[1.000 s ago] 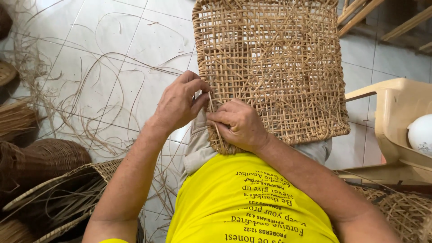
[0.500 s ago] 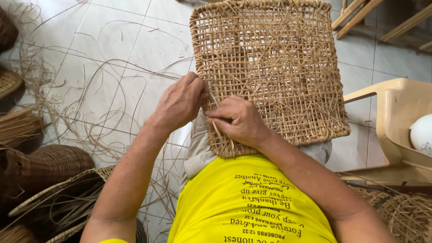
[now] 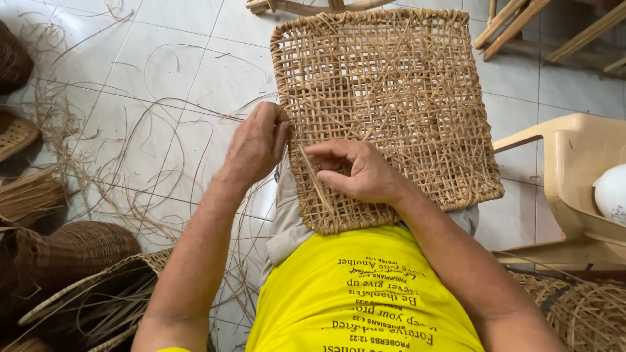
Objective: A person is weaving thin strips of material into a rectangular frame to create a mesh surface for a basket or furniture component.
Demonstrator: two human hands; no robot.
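Observation:
A square open-weave rattan panel rests on my lap, tilted away from me over the white tiled floor. My left hand grips the panel's left edge, fingers curled around the rim. My right hand lies on the weave near the lower left corner, thumb and forefinger pinching a thin rattan strand that runs diagonally down across the panel. My yellow shirt fills the bottom of the view.
Loose rattan strips are scattered over the floor at left. Dark woven baskets sit at the lower left. A beige plastic chair stands at right, with wooden frames at the top right and another woven piece at lower right.
The view shifted slightly. My right hand has opened its fingers a bit and drawn the thin strand across the weave; my left hand stays on the panel's left edge.

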